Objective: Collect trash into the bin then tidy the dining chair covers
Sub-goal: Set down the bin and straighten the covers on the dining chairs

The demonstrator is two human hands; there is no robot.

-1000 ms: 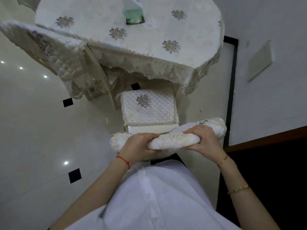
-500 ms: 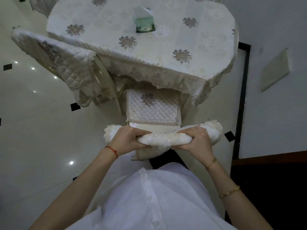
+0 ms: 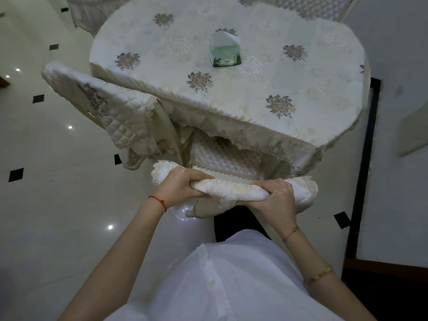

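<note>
A dining chair stands right in front of me, its quilted cream seat cushion point(image 3: 222, 157) mostly tucked under the round table point(image 3: 231, 72). The cream lace-edged cover on the chair's backrest top point(image 3: 229, 192) is bunched between my hands. My left hand point(image 3: 183, 187) grips its left part, fingers curled over the fabric. My right hand point(image 3: 275, 196) grips its right part the same way. A second chair with a quilted cover point(image 3: 104, 107) stands at the table's left, angled outward.
A green-and-white tissue pack point(image 3: 224, 49) sits on the embroidered tablecloth. A white wall with a dark baseboard strip point(image 3: 363, 170) runs close on the right. Glossy pale floor tiles point(image 3: 58, 205) spread to the left. More covered chairs show at the far side.
The chair has slid further under the table; less of the seat cushion shows. Both hands keep their grip on the backrest cover, and my view has moved closer to the table.
</note>
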